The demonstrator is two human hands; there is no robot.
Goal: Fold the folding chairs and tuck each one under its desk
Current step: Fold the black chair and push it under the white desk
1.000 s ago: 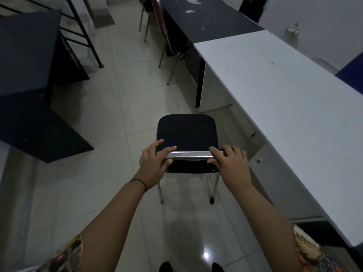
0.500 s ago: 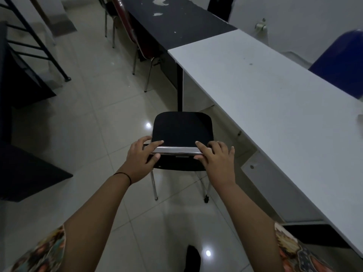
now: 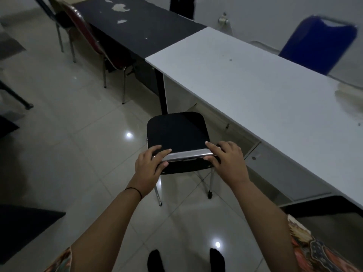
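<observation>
Head view, left to right: red chair [image 3: 88,36] by the black desk [image 3: 141,26], left hand [image 3: 150,165] and right hand [image 3: 225,160] both curled over the chrome top rail of the black folding chair [image 3: 176,132], unfolded beside the white desk [image 3: 265,91], blue chair [image 3: 316,42] beyond.

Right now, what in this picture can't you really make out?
- Black chair: front legs hidden under its own seat, head view.
- Left hand and right hand: fingertips curl behind the chrome bar.
- Blue chair: motion-blurred, legs hidden by the white desk.
- Pale object at the right edge: blurred, cut off.
</observation>
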